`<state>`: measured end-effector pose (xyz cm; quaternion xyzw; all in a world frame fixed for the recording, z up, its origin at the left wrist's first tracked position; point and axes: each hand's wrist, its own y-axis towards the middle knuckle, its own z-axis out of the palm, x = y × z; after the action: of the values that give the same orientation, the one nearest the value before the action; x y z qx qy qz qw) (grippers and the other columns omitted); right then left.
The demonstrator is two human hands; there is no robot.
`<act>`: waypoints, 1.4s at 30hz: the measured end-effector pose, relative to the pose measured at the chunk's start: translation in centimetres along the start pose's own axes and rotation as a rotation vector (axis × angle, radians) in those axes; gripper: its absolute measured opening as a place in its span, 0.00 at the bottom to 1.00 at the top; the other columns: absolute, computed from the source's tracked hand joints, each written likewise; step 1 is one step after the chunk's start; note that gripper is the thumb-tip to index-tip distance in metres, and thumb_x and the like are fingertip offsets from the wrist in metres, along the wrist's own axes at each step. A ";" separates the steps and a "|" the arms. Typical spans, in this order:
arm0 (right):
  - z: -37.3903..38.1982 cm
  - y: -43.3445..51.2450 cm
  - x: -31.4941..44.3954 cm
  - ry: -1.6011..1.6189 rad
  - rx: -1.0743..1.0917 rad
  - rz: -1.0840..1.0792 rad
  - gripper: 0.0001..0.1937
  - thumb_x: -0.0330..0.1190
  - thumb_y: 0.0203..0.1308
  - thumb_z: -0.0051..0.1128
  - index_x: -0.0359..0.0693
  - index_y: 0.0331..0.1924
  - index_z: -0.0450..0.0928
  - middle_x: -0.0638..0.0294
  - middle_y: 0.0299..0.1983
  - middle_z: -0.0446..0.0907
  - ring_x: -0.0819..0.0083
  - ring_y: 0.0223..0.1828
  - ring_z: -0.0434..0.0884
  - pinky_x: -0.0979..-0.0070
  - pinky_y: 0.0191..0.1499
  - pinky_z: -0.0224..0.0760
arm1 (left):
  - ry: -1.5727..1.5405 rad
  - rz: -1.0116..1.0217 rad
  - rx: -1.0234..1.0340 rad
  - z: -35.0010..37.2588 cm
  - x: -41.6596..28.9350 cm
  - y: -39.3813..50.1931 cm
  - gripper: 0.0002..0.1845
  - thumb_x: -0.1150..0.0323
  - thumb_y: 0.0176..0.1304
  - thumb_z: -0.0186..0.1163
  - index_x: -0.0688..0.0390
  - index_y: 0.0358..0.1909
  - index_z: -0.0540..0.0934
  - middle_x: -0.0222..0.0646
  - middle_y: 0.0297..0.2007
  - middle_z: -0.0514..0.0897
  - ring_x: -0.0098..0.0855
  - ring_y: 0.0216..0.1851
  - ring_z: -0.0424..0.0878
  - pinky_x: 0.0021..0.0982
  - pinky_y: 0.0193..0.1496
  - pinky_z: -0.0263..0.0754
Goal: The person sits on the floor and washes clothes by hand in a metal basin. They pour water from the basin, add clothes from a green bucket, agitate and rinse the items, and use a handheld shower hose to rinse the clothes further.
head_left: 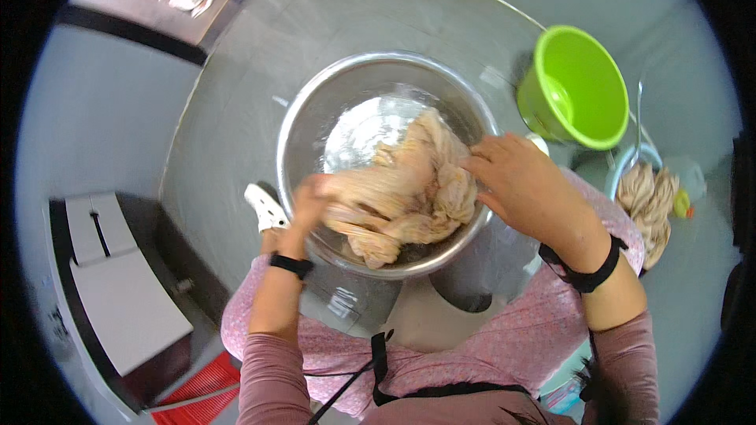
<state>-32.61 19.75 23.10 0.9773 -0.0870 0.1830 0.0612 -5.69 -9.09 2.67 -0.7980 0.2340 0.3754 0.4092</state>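
A wet, bunched cloth, pale cream and yellowish, lies in a wide stainless steel basin in front of me. Shallow water shines on the bottom of the basin. My left hand is at the left end of the cloth, over the basin's wall; motion blur hides whether its fingers grip the fabric. My right hand reaches over the right rim with its fingers apart, fingertips at the right edge of the cloth. The cloth's underside is hidden.
A bright green plastic bucket stands to the right of the basin. Farther right, beige cloth hangs over a light blue tub. A white cabinet is at left. My white clog is beside the basin.
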 end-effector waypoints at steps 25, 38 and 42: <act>-2.5 -10.6 -2.7 -0.117 -0.183 0.157 0.08 0.28 0.47 0.54 0.35 0.33 0.74 0.54 0.32 0.74 0.58 0.36 0.75 0.67 0.38 0.69 | 0.347 -0.063 -0.431 6.7 -2.9 4.4 0.11 0.65 0.60 0.59 0.64 0.35 0.74 0.44 0.28 0.82 0.46 0.30 0.82 0.42 0.28 0.77; 0.2 -10.2 -4.4 0.039 -0.133 0.236 0.09 0.31 0.47 0.61 0.36 0.32 0.78 0.49 0.29 0.79 0.50 0.34 0.80 0.58 0.38 0.73 | -0.001 -0.182 -0.460 -4.6 -3.7 4.8 0.15 0.68 0.58 0.62 0.64 0.44 0.73 0.43 0.36 0.81 0.33 0.33 0.82 0.32 0.30 0.79; -0.7 -10.2 -4.7 0.039 -0.140 0.173 0.08 0.31 0.47 0.59 0.37 0.32 0.79 0.50 0.30 0.79 0.50 0.34 0.80 0.58 0.38 0.73 | -0.178 -0.233 -0.447 -0.6 -2.6 4.9 0.10 0.71 0.60 0.56 0.70 0.37 0.76 0.44 0.26 0.81 0.36 0.26 0.82 0.35 0.25 0.78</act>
<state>-35.18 30.56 21.16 0.9558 -0.1824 0.2000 0.1151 -10.36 -12.10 2.66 -0.8538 0.0150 0.4371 0.2822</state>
